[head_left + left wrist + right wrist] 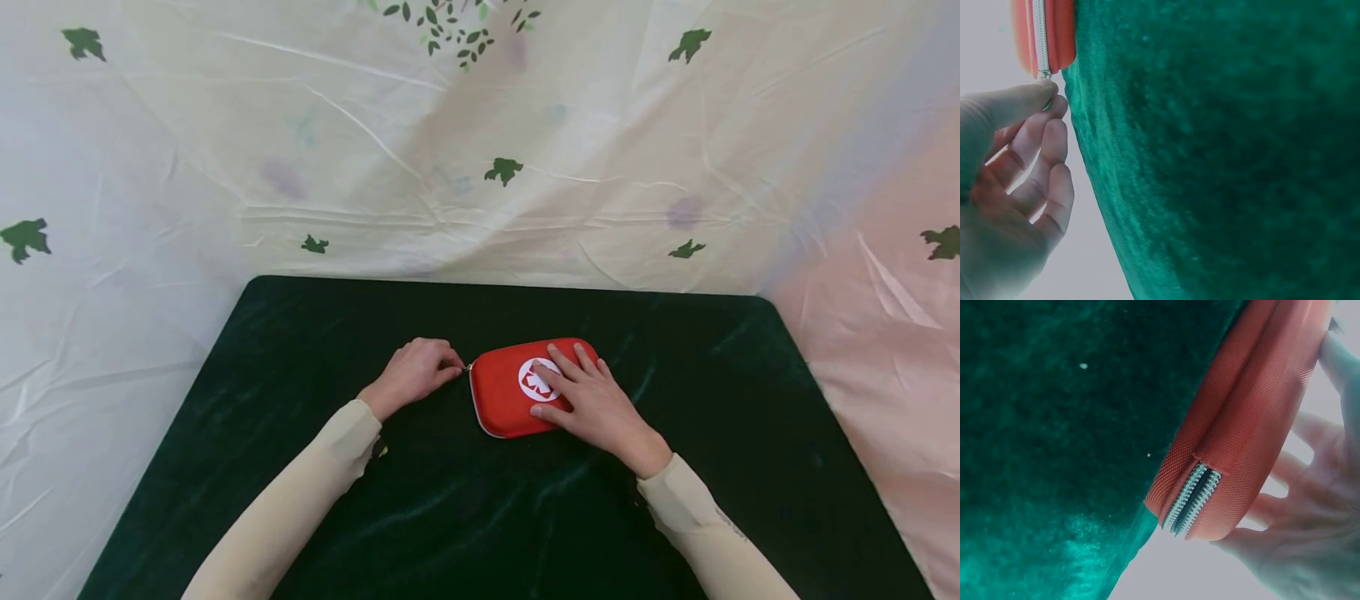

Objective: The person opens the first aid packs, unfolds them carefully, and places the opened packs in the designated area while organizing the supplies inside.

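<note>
A red zippered first-aid case (498, 392) with a white round emblem (534, 380) lies flat on the dark green cloth. At its left edge my left hand (416, 373) pinches the zipper pull (1045, 76) between thumb and forefinger, the other fingers loosely bent. Silver zipper teeth (1040, 34) run meshed up from the pull in the left wrist view. My right hand (592, 404) rests spread on the case's right part, partly covering the emblem. In the right wrist view, the two rows of zipper teeth (1191, 499) stand apart at one end of the case.
Dark green velvety cloth (465, 525) covers the table, whose far edge meets a pale hanging sheet (420, 142) with green leaf prints. Similar cloth hangs along both sides, pinkish on the right.
</note>
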`<state>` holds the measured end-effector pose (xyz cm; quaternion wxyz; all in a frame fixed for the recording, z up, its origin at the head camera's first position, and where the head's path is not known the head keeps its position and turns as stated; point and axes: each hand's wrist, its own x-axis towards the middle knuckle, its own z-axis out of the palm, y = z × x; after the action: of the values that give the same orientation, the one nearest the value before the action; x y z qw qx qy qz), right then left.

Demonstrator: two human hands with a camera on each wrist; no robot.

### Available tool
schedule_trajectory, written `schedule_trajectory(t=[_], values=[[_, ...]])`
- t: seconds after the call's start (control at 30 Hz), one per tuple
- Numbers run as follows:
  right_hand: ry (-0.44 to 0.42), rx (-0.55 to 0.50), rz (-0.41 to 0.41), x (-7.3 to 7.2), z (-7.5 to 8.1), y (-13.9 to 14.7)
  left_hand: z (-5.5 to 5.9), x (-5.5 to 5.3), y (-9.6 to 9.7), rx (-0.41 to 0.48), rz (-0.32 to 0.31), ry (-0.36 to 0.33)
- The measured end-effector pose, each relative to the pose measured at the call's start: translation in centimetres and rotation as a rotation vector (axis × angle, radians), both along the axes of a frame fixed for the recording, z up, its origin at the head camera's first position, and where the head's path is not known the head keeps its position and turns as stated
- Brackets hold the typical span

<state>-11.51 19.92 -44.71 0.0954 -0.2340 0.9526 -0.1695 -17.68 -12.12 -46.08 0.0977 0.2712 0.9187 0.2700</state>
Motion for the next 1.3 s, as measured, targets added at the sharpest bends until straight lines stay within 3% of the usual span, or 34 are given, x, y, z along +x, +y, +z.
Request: schedule_trajectory(t=[0.2,0.27,0.37,0.43,0.7,1.03,1.07,1.27,1.3], values=[[-0.001,0.025,0.01,0.0,0.0,0.0,-0.4,0.1,-0.4,0.038,-0.02,-0.036],[0.007,0.024,0.006,0.0,0.1,0.0,-1.0,-0.3,-0.6,0.05,-0.038,-0.043],[0.022,0.024,-0.007,0.0,0.3,0.0,-2.7,-1.0,-1.0,0.069,-0.059,-0.053],[0.029,0.028,-0.013,0.1,0.4,0.0,-2.8,-0.7,-0.9,0.054,-0.074,-0.048],[0.03,0.033,-0.02,0.1,0.2,-0.3,-6.1,-1.1,-1.4,0.058,-0.077,-0.007],[0.042,0.023,-0.019,0.1,-0.1,-0.2,-6.7,-0.2,-1.6,0.04,-0.123,0.017],[0.044,0.022,-0.02,0.2,-0.1,-0.3,-5.8,0.4,-1.4,0.029,-0.133,0.025],[0.045,0.019,-0.022,0.2,-0.1,-0.3,-5.8,1.2,-1.5,0.049,-0.158,0.007],[0.045,0.019,-0.021,0.2,-0.1,-0.4,-6.7,0.9,-1.7,0.065,-0.152,-0.001]])
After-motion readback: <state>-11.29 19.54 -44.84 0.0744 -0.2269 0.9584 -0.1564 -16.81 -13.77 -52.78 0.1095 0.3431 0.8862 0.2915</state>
